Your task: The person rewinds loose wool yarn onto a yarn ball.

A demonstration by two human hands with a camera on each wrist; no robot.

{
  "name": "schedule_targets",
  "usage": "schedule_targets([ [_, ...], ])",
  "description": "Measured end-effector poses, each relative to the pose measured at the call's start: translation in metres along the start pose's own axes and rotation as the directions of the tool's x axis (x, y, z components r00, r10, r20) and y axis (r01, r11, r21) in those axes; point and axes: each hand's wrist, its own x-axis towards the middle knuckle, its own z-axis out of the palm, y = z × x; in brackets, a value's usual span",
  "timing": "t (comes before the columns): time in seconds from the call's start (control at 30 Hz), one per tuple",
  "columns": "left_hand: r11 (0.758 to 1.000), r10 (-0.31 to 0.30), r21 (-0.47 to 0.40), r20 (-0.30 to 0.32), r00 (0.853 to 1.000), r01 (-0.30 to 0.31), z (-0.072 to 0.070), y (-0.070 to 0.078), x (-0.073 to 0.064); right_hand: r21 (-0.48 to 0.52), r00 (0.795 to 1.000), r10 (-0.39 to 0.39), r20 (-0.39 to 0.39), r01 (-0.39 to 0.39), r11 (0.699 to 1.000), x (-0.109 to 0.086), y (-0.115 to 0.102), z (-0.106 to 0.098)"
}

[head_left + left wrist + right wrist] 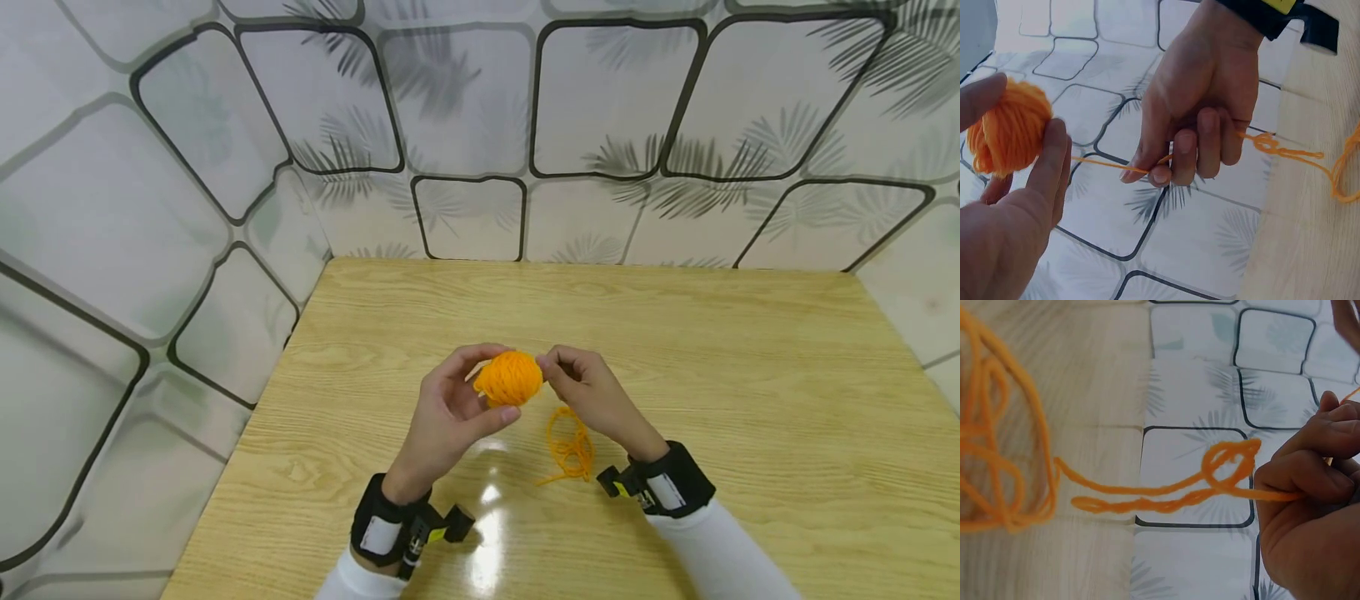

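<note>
An orange ball of yarn is held above the table in my left hand, between the thumb and fingers. My right hand is just to the right of the ball and pinches the yarn strand between thumb and forefinger. In the left wrist view that strand runs taut from the ball to the pinch. The other right fingers curl over the yarn, and a twisted loose length leaves the hand on its far side. It leads down to a small tangle of loose yarn on the table.
The wooden table spreads under both hands. Behind it and at the left stands a wall covering with stone outlines and leaf prints. Each wrist bears a black strap with a small camera.
</note>
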Motion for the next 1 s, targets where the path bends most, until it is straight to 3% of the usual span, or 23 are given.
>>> schedule_targets([
  [0.1,1.000,0.002,0.030,-0.062,0.998,0.000,-0.001,0.001,0.001,-0.015,1.000,-0.019,0.025,0.020,1.000,-0.008,0.000,0.005],
  [0.4,0.995,-0.003,0.099,-0.149,0.989,0.018,-0.003,0.001,0.005,-0.058,0.999,-0.016,0.030,0.018,0.998,-0.028,-0.005,0.015],
  [0.53,0.992,-0.016,0.123,-0.203,0.979,0.041,-0.003,0.001,0.007,-0.080,0.999,-0.028,0.044,0.032,0.996,-0.039,-0.009,0.019],
  [0.77,0.973,0.022,0.224,-0.291,0.956,0.046,-0.005,-0.005,0.010,-0.153,0.992,-0.104,0.075,0.115,0.982,-0.053,-0.021,0.024],
  [1.0,0.957,0.017,0.280,-0.318,0.948,0.076,-0.006,-0.013,0.010,-0.226,0.991,-0.117,0.059,0.128,0.966,-0.065,-0.043,0.023],
])
